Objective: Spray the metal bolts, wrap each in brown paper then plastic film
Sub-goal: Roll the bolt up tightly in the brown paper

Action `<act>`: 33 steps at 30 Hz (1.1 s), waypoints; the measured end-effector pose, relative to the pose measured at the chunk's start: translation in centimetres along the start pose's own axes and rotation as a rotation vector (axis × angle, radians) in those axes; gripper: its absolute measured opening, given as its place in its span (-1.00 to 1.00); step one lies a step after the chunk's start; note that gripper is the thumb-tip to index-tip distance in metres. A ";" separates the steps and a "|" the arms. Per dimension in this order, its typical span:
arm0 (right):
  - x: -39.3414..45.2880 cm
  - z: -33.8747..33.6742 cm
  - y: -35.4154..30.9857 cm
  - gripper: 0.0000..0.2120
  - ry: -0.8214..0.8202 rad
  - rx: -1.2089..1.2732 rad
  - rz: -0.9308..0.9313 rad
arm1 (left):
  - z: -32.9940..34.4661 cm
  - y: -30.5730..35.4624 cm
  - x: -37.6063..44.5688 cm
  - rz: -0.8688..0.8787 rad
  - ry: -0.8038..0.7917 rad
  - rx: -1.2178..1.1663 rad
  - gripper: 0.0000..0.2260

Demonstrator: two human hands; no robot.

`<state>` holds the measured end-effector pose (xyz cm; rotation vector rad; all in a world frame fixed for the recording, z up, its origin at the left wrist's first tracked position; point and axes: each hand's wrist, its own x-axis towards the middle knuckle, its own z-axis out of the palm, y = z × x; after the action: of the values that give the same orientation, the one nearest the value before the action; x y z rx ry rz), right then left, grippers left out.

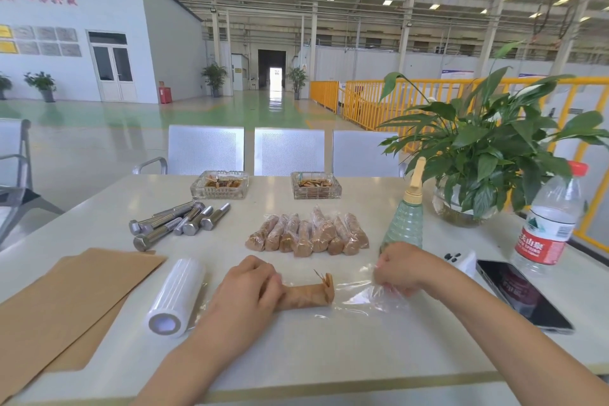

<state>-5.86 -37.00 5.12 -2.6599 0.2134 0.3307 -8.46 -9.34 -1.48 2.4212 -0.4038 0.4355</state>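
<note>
Left hand [252, 287] curls over the bolt [306, 296], knuckles up; right hand [400, 269] pinches film [365, 298], both forearms stretched forward.

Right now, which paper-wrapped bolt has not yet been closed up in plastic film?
The paper-wrapped bolt under the left hand, lying on a loose sheet of plastic film pinched by the right hand. The finished bundles behind it are already film-wrapped.
</note>
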 end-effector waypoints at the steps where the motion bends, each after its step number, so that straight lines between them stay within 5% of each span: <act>1: -0.1 -0.2 -0.1 -0.91 0.005 0.086 0.013 | -0.4 -0.2 0.0 0.007 -0.020 -0.012 -0.79; 5: -1.0 -1.4 -2.6 -0.79 0.042 0.331 -0.061 | -1.2 -0.5 0.4 -0.029 -0.068 -0.004 -0.74; 10: -1.2 0.2 -8.7 -0.79 -0.097 0.466 -0.137 | -1.4 -0.1 1.4 -0.101 -0.110 0.025 -0.75; 18: 0.1 7.4 -13.4 -0.88 -0.050 0.245 -0.066 | -1.3 -0.2 1.8 -0.250 -0.062 -0.127 -0.81; 25: 0.4 7.1 -12.9 -0.69 -0.115 0.325 -0.080 | -2.4 0.1 1.7 -0.249 -0.068 -0.167 -0.99; 33: 0.2 7.6 -11.9 -0.71 -0.035 0.372 -0.197 | -2.1 -0.1 1.3 -0.167 -0.153 -0.228 -0.81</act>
<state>-4.73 -23.07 3.38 -2.2829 -0.0006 0.2462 -7.63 -8.15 0.52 2.2492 -0.2958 0.1239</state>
